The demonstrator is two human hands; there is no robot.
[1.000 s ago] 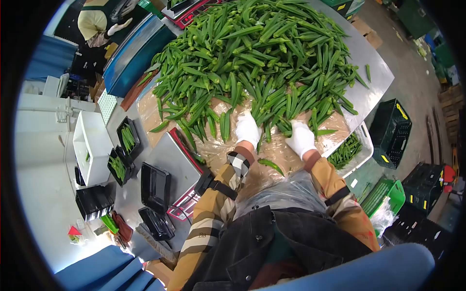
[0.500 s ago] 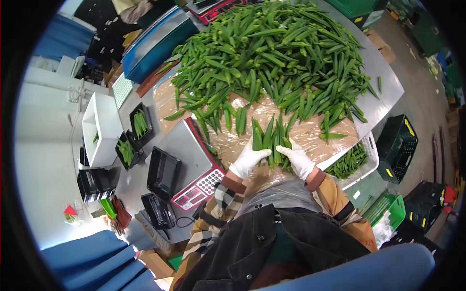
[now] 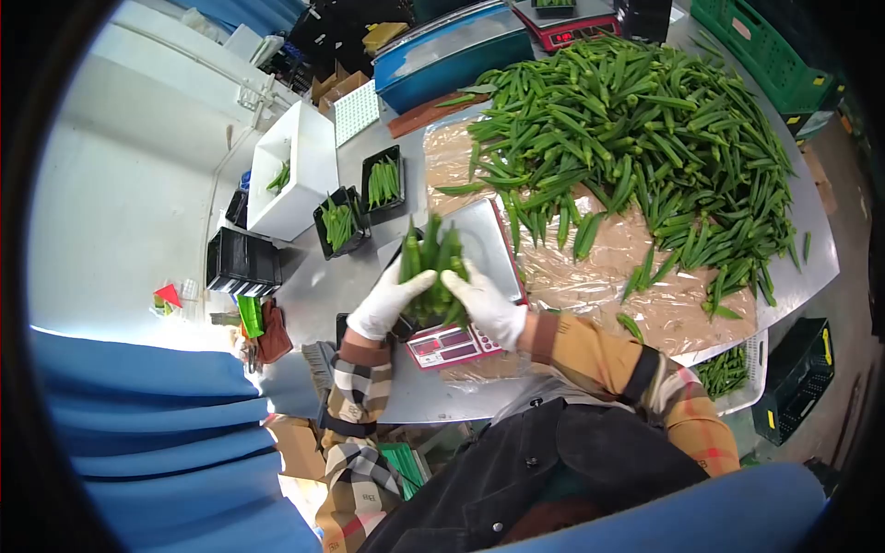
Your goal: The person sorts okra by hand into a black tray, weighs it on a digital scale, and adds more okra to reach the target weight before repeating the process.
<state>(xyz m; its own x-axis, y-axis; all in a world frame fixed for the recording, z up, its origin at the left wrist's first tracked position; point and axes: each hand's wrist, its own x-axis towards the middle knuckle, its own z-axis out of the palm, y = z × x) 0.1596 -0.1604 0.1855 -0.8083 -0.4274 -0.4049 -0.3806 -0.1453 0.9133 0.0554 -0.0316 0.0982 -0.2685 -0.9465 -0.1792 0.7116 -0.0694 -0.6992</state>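
Observation:
A bunch of okra [image 3: 431, 253] is gripped between my two white-gloved hands, with its tips pointing away from me. My left hand [image 3: 385, 302] closes on the left side of the bunch, and my right hand [image 3: 489, 306] presses in from the right. Both hands are over the red digital scale [image 3: 489, 241]. Dark edges of a black tray [image 3: 402, 328] show beneath the okra, mostly hidden by my hands. To the right, a large heap of loose okra [image 3: 636, 120] covers the table.
Two black trays with okra, one [image 3: 382, 182] behind the other [image 3: 339, 224], stand beyond the scale. A white foam box [image 3: 304, 175] and stacked black trays [image 3: 241, 263] are at left. A second scale [image 3: 576, 32] sits at the back. Crates [image 3: 795, 380] stand at right.
Both hands have carried the okra bunch left, from the plastic-covered cardboard to above the scale and black tray. The view has turned left.

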